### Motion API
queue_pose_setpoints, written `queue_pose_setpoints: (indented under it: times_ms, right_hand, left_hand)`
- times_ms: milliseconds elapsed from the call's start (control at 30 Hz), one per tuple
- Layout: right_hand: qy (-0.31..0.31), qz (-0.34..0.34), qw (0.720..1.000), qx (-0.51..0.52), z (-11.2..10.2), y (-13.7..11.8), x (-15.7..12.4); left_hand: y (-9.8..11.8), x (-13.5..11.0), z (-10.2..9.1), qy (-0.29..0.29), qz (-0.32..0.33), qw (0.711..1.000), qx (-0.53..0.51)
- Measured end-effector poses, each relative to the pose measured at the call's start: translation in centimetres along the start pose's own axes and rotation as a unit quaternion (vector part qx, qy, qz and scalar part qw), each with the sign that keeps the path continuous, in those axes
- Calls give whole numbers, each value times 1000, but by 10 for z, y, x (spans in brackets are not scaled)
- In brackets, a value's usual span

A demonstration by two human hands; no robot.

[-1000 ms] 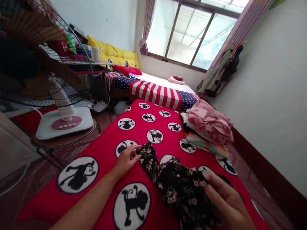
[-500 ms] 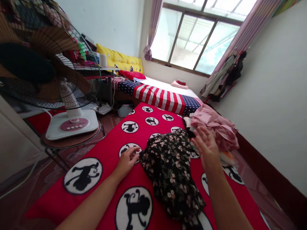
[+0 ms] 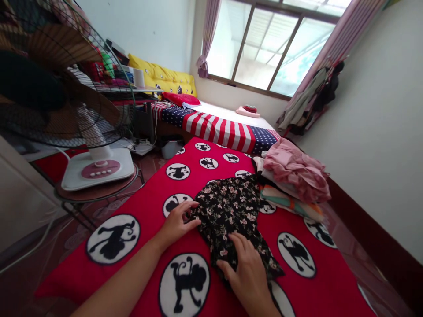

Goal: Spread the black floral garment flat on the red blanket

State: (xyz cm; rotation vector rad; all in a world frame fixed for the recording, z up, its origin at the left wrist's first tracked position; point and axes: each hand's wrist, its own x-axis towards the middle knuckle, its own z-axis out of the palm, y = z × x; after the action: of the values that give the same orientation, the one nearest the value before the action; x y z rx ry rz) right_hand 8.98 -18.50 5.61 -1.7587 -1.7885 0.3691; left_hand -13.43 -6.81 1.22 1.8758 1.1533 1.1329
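A black floral garment (image 3: 228, 198) lies spread on the red blanket (image 3: 145, 264) printed with white circles and black monkey figures. My left hand (image 3: 178, 222) is at the garment's left edge, fingers curved and apart, the tips touching or just above the cloth. Over the lower part of the garment is my right hand (image 3: 246, 264), palm down with thumb and fingers spread. Neither hand grips the fabric. Which kind of garment it is, I cannot tell.
A pile of clothes (image 3: 294, 171), pink on top, sits at the blanket's right edge. To the left, a fan (image 3: 95, 167) stands on a round stool (image 3: 99, 189). Behind is a bed (image 3: 221, 127) with a flag-patterned cover. Clothes (image 3: 307, 101) hang by the right wall.
My right hand has come down from beside the pile onto the lower part of the floral garment. My left hand has shifted slightly right, its fingers opening towards the garment's edge.
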Motion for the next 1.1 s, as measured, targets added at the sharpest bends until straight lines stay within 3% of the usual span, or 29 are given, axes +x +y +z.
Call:
queue_pose_setpoints:
  times_ms: [67, 133, 200, 267, 333, 433, 533, 600, 667, 767, 833, 867, 967, 1033, 1100]
  right_hand:
    - [-3, -2, 999, 55, 1, 0, 4]
    - [31, 46, 985, 161, -9, 3, 6]
    - [139, 130, 940, 284, -28, 10, 4]
    - [270, 184, 874, 359, -51, 22, 1]
    - [364, 189, 838, 359, -72, 37, -2]
    - [433, 189, 830, 297, -91, 58, -7]
    - [493, 189, 810, 254, -90, 66, -11]
    - [520, 165, 812, 207, -84, 63, -13]
    - [457, 136, 864, 162, -75, 58, -12]
    - [186, 89, 974, 95, -59, 56, -7]
    - [50, 49, 997, 26, -49, 59, -3]
    - [19, 32, 999, -2, -45, 60, 0]
    - [11, 39, 999, -11, -47, 62, 7]
    - [59, 92, 993, 35, -59, 59, 11]
    - [145, 156, 969, 126, -74, 54, 16]
  left_hand:
    - [2, -1, -1, -14, 15, 1000, 15]
    - [3, -2, 0, -12, 21, 999, 20]
    - [3, -2, 0, -7, 22, 1000, 16]
    - [3, -1, 1, -9, 23, 1000, 16]
    - [4, -1, 2, -19, 23, 999, 25]
    - [4, -1, 2, -35, 19, 998, 41]
    - [3, -2, 2, -46, 14, 998, 49]
    - [2, -1, 2, -46, 13, 997, 54]
    - [1, -1, 3, -44, 15, 997, 60]
    - [0, 0, 3, -40, 18, 997, 60]
    - [0, 0, 3, -35, 21, 998, 56]
    - [0, 0, 3, -33, 22, 998, 54]
    - [-1, 0, 3, -31, 27, 998, 53]
    - [-2, 0, 3, -28, 31, 998, 56]
    - [-2, 0, 4, -20, 32, 998, 55]
